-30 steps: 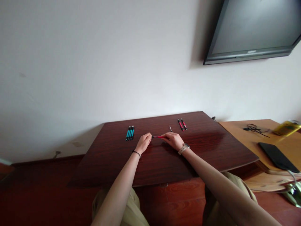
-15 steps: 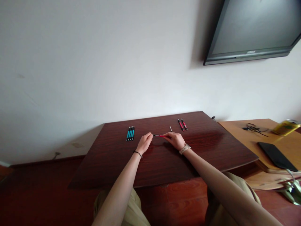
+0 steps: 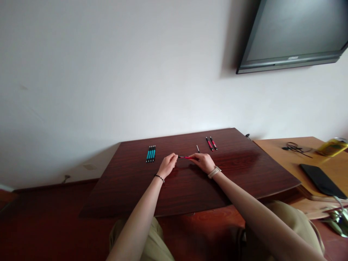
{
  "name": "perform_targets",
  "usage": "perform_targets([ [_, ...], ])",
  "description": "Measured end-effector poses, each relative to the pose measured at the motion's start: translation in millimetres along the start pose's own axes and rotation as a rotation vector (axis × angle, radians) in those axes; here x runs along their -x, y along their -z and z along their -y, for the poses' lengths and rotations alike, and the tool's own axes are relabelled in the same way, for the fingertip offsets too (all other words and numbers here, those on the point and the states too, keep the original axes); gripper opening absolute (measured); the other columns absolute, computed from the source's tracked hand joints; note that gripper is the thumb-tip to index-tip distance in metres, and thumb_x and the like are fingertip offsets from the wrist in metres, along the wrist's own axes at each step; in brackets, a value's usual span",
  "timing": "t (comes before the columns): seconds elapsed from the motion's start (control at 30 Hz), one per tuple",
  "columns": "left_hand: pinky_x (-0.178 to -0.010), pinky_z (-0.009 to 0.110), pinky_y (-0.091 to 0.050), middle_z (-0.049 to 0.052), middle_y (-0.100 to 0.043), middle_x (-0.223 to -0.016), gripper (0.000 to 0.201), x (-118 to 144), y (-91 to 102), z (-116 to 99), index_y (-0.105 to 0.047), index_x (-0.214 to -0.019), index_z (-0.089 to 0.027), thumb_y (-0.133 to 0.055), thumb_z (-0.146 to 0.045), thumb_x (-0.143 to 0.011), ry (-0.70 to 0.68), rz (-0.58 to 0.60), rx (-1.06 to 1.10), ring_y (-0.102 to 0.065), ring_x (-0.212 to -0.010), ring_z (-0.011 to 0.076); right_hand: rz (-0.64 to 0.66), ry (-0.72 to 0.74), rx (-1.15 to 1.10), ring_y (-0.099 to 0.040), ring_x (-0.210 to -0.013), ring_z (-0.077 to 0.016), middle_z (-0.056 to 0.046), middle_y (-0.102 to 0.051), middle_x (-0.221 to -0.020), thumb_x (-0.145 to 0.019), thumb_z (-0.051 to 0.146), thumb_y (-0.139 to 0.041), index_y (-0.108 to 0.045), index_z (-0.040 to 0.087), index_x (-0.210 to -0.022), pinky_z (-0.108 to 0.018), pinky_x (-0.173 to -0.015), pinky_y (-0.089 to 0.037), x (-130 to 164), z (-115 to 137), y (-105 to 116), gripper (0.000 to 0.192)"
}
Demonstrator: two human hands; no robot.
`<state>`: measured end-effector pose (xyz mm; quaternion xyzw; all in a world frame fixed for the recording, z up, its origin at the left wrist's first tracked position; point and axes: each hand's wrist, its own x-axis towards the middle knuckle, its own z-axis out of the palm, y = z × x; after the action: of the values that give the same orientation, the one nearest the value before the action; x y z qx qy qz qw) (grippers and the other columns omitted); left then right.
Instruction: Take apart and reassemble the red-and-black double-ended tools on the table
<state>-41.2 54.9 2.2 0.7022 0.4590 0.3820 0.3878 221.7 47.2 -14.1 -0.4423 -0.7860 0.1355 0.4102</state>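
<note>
Between my two hands a red and black pen (image 3: 185,157) lies level, just above the dark wooden table (image 3: 130,195). My left hand (image 3: 168,164) is closed on its black end, and my right hand (image 3: 203,162) pinches its red end. The fingers hide both tips of the pen. Just beyond my right hand is a thin white and black pen part (image 3: 198,148). Two red and black pens (image 3: 211,143) lie side by side farther back on the right. Left of my hands, several turquoise and black pens (image 3: 150,154) sit in a neat row.
A lighter wooden desk (image 3: 274,146) adjoins on the right, bearing a black flat device (image 3: 322,180), a coiled black cable (image 3: 295,147) and a yellow can (image 3: 332,146). A television (image 3: 293,36) hangs on the wall above. My knees are below the table's front edge.
Both hands keep their hold on the red and black pen, almost in the same place. My right knee has shifted outward to the right, and the view has moved slightly.
</note>
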Motion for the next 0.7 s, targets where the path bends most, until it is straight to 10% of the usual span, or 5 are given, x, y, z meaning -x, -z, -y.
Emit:
perform_targets([
  [0.7, -0.062, 0.027, -0.041, -0.002, -0.049, -0.061, 0.048, -0.9, 5.7, 8.2, -0.047, -0.07, -0.022, -0.046, -0.057, -0.103, 0.003, -0.105, 0.015, -0.048, -0.056, 0.0132, -0.076, -0.138, -0.183, -0.079, -0.077, -0.0253, -0.004, -0.085, -0.091, -0.093, 0.05, -0.075, -0.085, 0.027, -0.103, -0.033, -0.07, -0.06, -3.2, -6.8, 2.0, 0.027],
])
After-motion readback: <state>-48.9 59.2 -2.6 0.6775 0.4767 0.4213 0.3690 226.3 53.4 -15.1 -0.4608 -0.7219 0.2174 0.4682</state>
